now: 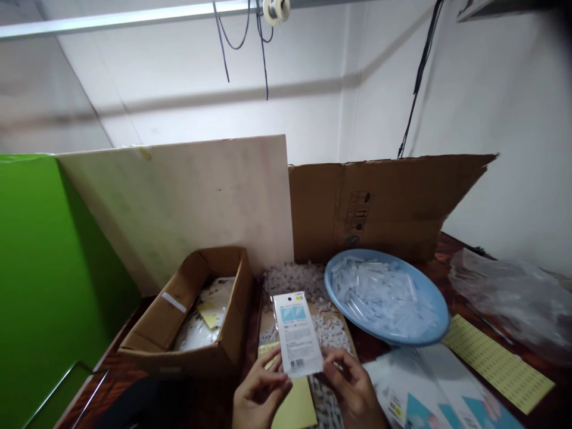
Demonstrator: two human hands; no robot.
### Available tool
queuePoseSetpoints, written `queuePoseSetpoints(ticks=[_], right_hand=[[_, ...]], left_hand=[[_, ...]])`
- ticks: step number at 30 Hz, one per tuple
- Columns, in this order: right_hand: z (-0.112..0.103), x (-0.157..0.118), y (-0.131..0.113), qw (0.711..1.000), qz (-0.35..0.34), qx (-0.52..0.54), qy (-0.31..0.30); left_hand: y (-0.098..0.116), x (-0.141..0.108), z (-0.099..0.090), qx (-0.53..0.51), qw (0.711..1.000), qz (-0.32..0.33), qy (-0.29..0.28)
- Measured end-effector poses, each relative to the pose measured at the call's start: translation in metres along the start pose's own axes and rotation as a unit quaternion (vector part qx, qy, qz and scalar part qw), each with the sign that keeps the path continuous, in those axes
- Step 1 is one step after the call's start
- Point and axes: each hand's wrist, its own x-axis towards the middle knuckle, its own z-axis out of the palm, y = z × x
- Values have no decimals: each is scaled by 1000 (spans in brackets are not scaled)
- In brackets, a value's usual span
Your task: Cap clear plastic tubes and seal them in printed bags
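A white printed package in a clear sleeve (297, 342) is held up in front of me, its text, barcode and blue pictures facing me. My left hand (259, 390) pinches its lower left edge, and my right hand (351, 381) grips the lower right corner. Beneath the package lies a yellow sheet (297, 408), partly covered by my left hand. Behind it, many small white pieces (333, 330) spread over a piece of cardboard, with greyish ones (295, 277) heaped farther back.
Left stands an open cardboard box (239, 325) with papers and plastic inside. On the right are a blue basin (440, 333) of clear and white pieces, printed packages (433, 381), a yellow label sheet (498, 363) and clear plastic bags (509, 292). Cardboard panels (384, 208) stand behind.
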Motion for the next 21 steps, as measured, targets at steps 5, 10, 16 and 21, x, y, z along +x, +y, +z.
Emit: queuePoseSetpoints(ticks=[5, 10, 16, 21], right_hand=[[-2, -4, 1, 998, 56, -7, -21], [2, -7, -5, 998, -2, -62, -13], [11, -13, -3, 1000, 4, -21, 22], [14, -16, 0, 999, 6, -35, 21]], left_hand=[[-2, -4, -5, 48, 998, -32, 22], [-2, -9, -7, 75, 995, -43, 43], [-11, -15, -5, 24, 995, -70, 64], [-26, -19, -7, -59, 989, -101, 90]])
